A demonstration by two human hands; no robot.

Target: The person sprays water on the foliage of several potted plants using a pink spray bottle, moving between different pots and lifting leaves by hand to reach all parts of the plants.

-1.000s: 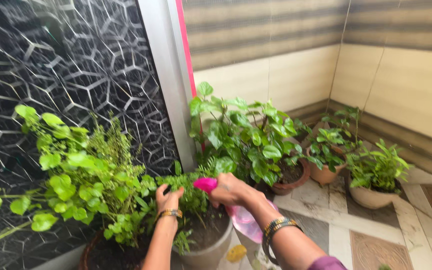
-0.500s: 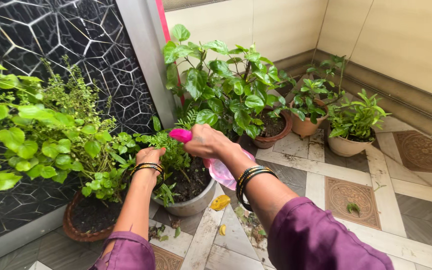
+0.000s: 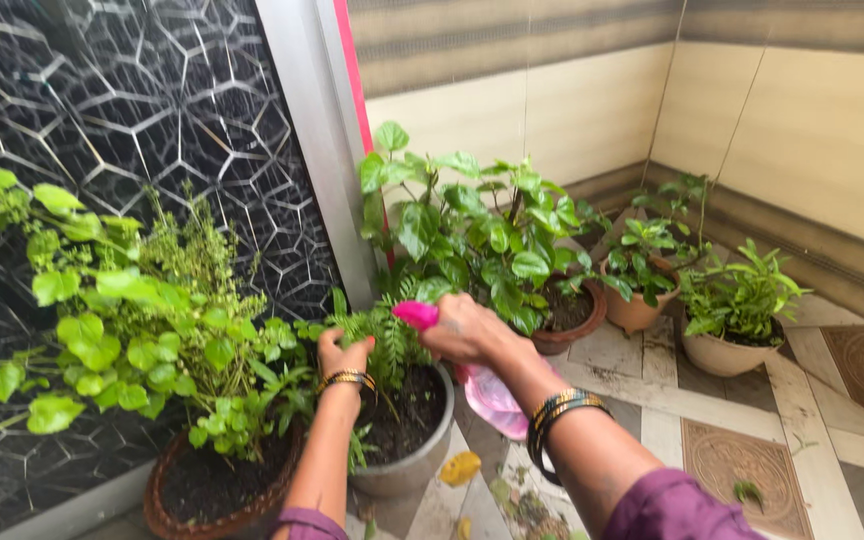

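While right hand (image 3: 467,330) grips pink spray bottle (image 3: 487,392), left hand (image 3: 342,355) seemingly parting fern (image 3: 382,335)

Pink spray bottle (image 3: 484,388); grey pot (image 3: 414,462); black geometric-patterned wall (image 3: 132,130).

I see little room at the grey pot (image 3: 414,462): fern fronds (image 3: 377,335) crowd its top, and the bush (image 3: 142,320) presses in from the left. Behind, the dark wall (image 3: 132,120) and frame (image 3: 322,140) close it off. Open floor (image 3: 652,420) lies right, before three pots (image 3: 642,310). The gap between grey and brown pot (image 3: 207,500) looks shut, I think.
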